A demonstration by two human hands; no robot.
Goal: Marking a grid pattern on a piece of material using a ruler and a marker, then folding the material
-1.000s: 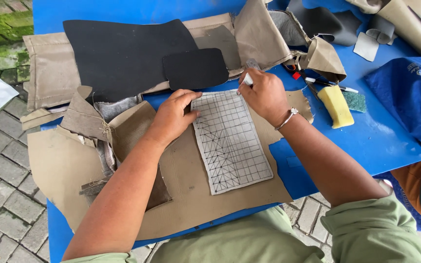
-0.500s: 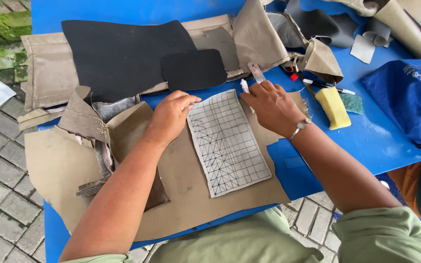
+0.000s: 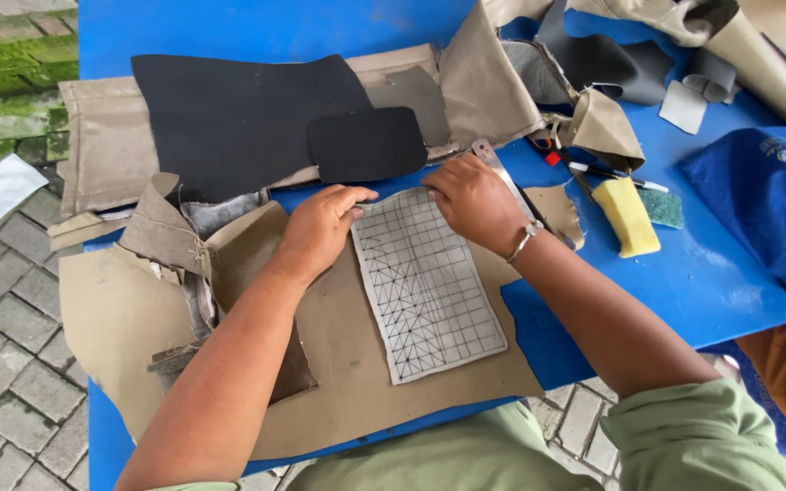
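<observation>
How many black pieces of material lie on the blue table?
2 clearly: a large black sheet at upper left and a small rounded black piece overlapping its right edge. Darker scraps at upper right may hide more.

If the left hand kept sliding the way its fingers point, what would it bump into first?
Probably the right hand. The left hand lies on the gridded sheet with its fingers pointing across the sheet's top edge toward it, with only a small gap of sheet between them.

Green sleeves pushed above elbows; silver bracelet (image 3: 524, 240), possibly watch, on right wrist; left wrist bare.
</observation>
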